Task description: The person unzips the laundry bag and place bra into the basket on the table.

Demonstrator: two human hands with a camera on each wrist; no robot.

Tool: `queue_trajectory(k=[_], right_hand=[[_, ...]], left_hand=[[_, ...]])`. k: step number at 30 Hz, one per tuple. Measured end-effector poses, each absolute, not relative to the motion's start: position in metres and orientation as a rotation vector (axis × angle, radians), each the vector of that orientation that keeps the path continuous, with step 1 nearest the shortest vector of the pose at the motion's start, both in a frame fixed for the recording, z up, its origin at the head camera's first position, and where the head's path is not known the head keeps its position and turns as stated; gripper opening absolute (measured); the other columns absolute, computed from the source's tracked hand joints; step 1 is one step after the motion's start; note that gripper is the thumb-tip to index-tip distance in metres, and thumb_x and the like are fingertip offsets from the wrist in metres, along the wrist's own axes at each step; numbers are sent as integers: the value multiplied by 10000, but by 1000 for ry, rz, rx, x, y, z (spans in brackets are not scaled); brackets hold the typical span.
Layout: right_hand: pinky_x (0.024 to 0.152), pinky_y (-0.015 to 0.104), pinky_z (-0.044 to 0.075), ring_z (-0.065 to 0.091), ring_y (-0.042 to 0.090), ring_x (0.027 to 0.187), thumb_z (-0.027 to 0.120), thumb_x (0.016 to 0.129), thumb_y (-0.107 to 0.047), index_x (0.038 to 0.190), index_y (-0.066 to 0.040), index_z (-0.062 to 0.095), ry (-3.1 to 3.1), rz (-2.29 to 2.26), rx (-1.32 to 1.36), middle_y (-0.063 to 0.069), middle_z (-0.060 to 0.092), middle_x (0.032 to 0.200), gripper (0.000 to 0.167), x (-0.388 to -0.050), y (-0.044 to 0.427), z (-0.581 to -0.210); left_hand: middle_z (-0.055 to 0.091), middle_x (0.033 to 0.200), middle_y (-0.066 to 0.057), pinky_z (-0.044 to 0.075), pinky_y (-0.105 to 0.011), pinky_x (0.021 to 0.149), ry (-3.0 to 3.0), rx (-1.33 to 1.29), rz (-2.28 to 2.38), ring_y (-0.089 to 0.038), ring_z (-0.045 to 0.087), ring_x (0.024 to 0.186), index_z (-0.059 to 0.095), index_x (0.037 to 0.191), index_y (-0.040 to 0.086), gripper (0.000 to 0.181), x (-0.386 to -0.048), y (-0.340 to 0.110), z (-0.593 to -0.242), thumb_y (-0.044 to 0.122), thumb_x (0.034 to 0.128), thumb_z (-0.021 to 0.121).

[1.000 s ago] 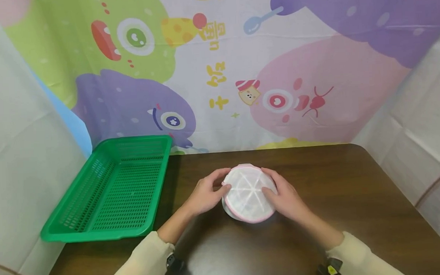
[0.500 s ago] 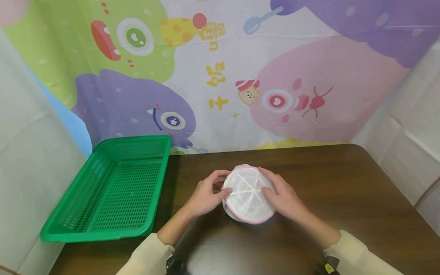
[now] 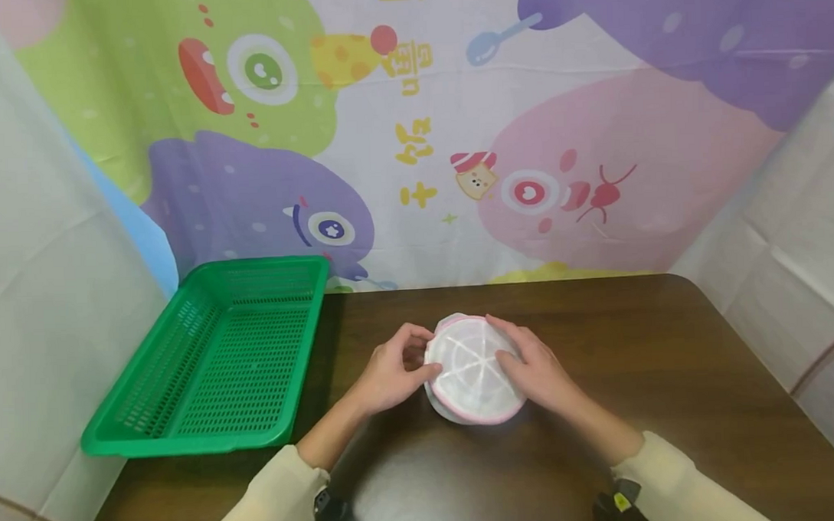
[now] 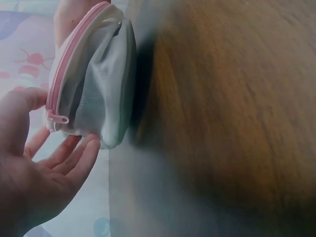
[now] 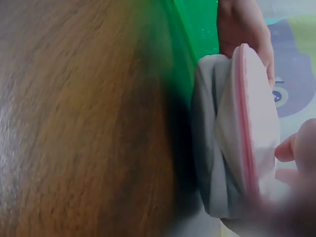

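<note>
A round white mesh laundry bag (image 3: 478, 396) with pink trim stands at the middle of the table, its top marked by spoke-like seams. In the left wrist view its pink zipper (image 4: 60, 74) runs along the rim, and the pull tab (image 4: 60, 119) lies beside the left thumb. My left hand (image 3: 392, 372) grips the bag's left edge, thumb on the rim and fingers lower against the side. On the other side my right hand (image 3: 536, 367) holds it, thumb on the mesh top and fingers over the far right edge. What the bag contains is hidden.
A green plastic basket (image 3: 303, 356) with slotted walls sits on the left of the dark wooden table (image 3: 634, 360). Behind the table hangs a cartoon-printed cloth (image 3: 444, 252). Pale sheets (image 3: 794, 201) flank both sides.
The left fingers have shifted slightly along the bag's left edge, and the bag has turned a little. Both hands keep their hold; the head view has moved slightly.
</note>
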State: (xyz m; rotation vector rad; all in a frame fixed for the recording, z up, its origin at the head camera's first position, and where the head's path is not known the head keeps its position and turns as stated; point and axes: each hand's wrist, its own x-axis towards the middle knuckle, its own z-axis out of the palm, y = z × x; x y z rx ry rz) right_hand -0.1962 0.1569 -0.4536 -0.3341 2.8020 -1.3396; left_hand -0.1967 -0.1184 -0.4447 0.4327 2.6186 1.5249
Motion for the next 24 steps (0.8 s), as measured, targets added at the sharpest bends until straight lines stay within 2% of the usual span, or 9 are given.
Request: queue_trajectory(k=[4, 7, 11, 14, 20, 24], right_hand=[[1208, 692, 511, 603, 464, 1484, 633, 1104, -204, 1690, -196, 516, 2797, -1348, -327, 227, 592, 1646, 598, -192, 157, -449], [1234, 695, 489, 578, 471, 1503, 650, 1108, -226, 1699, -155, 491, 2789, -1357, -302, 245, 564, 1655, 616, -187, 157, -447], [1271, 709, 446, 527, 499, 1539, 659, 1113, -234, 1703, -114, 465, 2757, -1365, -292, 278, 502, 1672, 634, -180, 156, -447], [1272, 708, 444, 527, 500, 1536, 656, 1119, -236, 1699, -116, 476, 2738, -1364, -309, 283, 499, 1663, 619, -177, 154, -450], [1260, 691, 458, 547, 479, 1522, 658, 1118, -232, 1688, -144, 504, 2737, -1373, -309, 265, 528, 1646, 597, -178, 154, -455], [1260, 697, 465, 551, 475, 1520, 652, 1122, -242, 1686, -159, 510, 2733, -1370, -314, 255, 529, 1650, 588, -180, 155, -455]], left_hand=[[792, 1285, -129, 653, -529, 1071, 2671, 392, 1537, -312, 801, 1187, 682, 1259, 125, 268, -199, -117, -443, 173, 1025, 804], [781, 1338, -152, 657, -536, 1072, 2677, 379, 1564, -350, 804, 1226, 692, 1270, 115, 221, -200, -115, -441, 164, 1061, 746], [743, 1462, -162, 667, -516, 1061, 2654, 397, 1566, -364, 793, 1271, 674, 1423, 110, 341, -200, -115, -441, 111, 1082, 681], [738, 1496, -152, 675, -492, 1039, 2649, 403, 1543, -336, 791, 1254, 659, 1511, 113, 431, -201, -114, -441, 93, 1080, 666], [749, 1485, -152, 671, -488, 1060, 2644, 385, 1531, -322, 790, 1241, 678, 1509, 106, 432, -201, -113, -442, 87, 1078, 675], [755, 1457, -158, 692, -467, 1002, 2616, 376, 1563, -324, 794, 1215, 695, 1470, 104, 400, -201, -113, -442, 74, 1072, 677]])
